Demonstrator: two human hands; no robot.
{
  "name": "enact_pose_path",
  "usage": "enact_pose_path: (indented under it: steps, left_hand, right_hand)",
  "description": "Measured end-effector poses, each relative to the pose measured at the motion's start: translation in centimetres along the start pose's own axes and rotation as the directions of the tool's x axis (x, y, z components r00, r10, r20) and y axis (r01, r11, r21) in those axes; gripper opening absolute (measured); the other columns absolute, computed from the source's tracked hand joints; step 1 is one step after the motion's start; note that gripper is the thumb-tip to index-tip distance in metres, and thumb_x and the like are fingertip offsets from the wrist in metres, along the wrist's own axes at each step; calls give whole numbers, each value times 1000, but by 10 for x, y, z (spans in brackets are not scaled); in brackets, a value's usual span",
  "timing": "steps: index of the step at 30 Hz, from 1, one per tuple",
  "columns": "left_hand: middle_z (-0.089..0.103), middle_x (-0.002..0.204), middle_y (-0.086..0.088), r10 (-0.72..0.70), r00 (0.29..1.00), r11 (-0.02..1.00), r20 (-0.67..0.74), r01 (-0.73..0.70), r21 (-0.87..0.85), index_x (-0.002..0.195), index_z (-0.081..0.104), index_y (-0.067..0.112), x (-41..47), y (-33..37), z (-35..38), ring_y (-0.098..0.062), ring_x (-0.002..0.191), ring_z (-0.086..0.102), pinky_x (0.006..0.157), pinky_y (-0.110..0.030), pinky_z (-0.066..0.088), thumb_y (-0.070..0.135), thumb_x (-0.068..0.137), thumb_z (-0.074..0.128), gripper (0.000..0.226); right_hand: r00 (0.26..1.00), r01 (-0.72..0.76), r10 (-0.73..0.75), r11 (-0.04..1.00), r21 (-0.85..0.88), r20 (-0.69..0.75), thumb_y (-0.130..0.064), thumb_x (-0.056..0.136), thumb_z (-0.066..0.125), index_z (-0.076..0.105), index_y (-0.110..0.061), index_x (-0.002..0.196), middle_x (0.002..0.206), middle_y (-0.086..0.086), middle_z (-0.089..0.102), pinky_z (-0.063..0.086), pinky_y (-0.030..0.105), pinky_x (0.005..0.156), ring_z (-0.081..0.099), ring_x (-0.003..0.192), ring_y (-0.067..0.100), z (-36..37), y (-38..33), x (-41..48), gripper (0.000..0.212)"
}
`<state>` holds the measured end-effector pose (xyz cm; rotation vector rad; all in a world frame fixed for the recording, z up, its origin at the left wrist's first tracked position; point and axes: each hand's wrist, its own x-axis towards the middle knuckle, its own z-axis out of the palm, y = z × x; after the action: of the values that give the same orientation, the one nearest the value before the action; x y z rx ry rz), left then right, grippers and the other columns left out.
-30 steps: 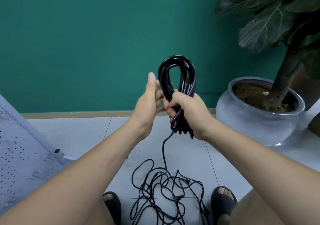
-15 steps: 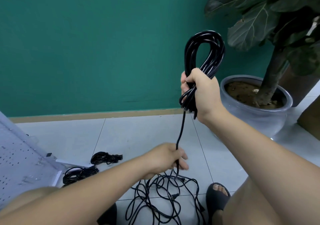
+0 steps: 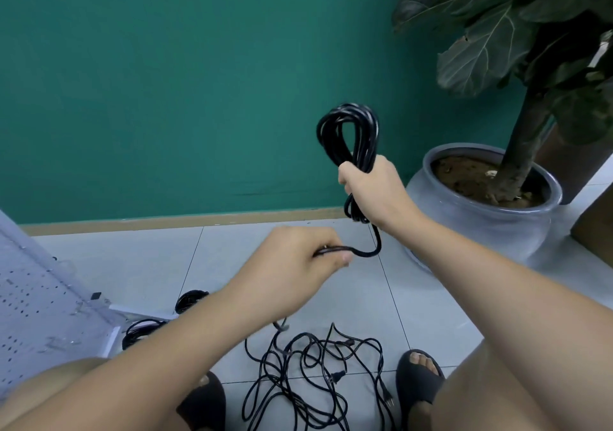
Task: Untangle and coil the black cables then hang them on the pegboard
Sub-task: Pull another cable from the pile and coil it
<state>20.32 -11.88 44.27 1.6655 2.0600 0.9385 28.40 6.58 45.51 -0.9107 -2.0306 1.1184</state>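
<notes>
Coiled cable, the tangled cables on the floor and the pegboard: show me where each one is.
coiled cable [image 3: 348, 131]: head view, upper part of the looped bundle.
tangled cables [image 3: 311, 357]: head view, middle of the loose heap.
pegboard [image 3: 30, 298]: head view, perforated face at the left edge.

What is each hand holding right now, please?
Left hand: closed, pinching the loose cable strand.
Right hand: closed around the coiled black cable.
</notes>
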Motion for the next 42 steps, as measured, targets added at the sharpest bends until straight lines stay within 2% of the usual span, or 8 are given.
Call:
enact_pose_path:
  steps: [6,10,14,19,24,32,38,42]
  left_hand:
    - [48,46,18,-48,967,965,-249,-19,-260,79,76,24,7,-1,-30,-3,48,39,52,-13,30,25,87,89,15]
    - [43,56,3,-102,943,932,-317,-21,-361,83,79,26,14,-10,-44,-19,61,39,59,-35,42,31,82,92,14]
    - [50,63,-3,-125,901,910,-416,-63,-411,79,76,19,16,-8,-59,-18,64,41,66,-34,34,35,75,96,26]
    - [65,66,-10,-145,859,921,-491,-64,-385,72,72,15,14,-5,-78,-14,62,46,63,-31,36,34,68,99,34]
    - [57,66,4,-134,846,957,-517,-25,-289,68,62,17,18,-4,-68,-12,60,45,58,-27,38,36,64,101,44]
    - [65,115,9,-179,815,947,-551,-9,-320,101,54,33,31,-14,-54,-8,107,65,87,-29,49,50,70,95,55]
    - [79,95,5,-380,862,807,-335,132,-575,113,61,32,32,-10,-53,-15,84,74,81,-37,55,75,63,87,71]
    - [76,86,9,-381,858,762,-345,79,-643,113,67,21,33,-5,-54,-14,68,66,66,-27,52,53,74,93,56]
  right_hand:
    - [951,34,-23,999,-31,309,-45,89,58,56,-15,65,62,-2,51,39,39,65,45,61,18,21,1,-16,39]
    - [896,-45,-38,983,175,443,-85,94,49,64,3,95,65,0,56,41,36,64,50,61,18,29,-9,-32,88]
    - [840,-157,-70,918,363,539,-89,90,49,54,-10,87,63,2,48,36,28,53,39,51,18,24,-19,-41,79]
    - [800,-9,-127,975,224,587,-56,83,78,51,-26,69,66,-3,48,37,33,62,43,61,16,19,-16,-37,42]
    - [802,77,5,991,-111,597,-38,73,65,40,-6,75,69,4,44,33,43,65,39,65,19,29,-11,-45,41]
    - [783,55,-41,998,-4,620,-30,72,59,42,-10,73,68,7,46,34,49,61,38,67,25,35,-17,-52,26]
    - [836,61,-74,997,42,544,-23,76,58,40,1,81,70,12,43,35,45,61,37,67,24,34,-20,-57,30]
    - [868,61,-79,997,52,490,-16,85,61,52,8,89,71,24,59,43,44,56,49,61,23,35,-19,-58,26]
